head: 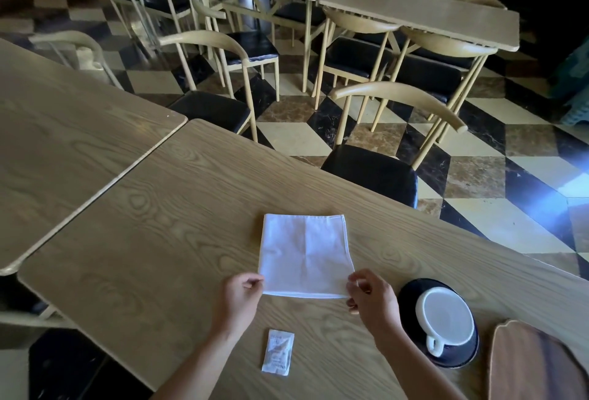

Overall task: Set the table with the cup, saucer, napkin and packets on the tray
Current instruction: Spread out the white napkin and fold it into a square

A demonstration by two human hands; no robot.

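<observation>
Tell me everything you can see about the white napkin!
The napkin is white and looks like cloth. It is folded into a neat, nearly square shape, with a stitched hem round its edges and a faint crease down the middle. It lies flat on the wooden table. The left hand pinches its near left corner and the right hand pinches its near right corner. Nothing else touches it.

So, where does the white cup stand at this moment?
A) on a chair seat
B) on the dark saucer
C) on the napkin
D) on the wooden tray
B: the white cup sits on the dark saucer, to the right of the napkin and beside the wooden tray, not on it.
</observation>
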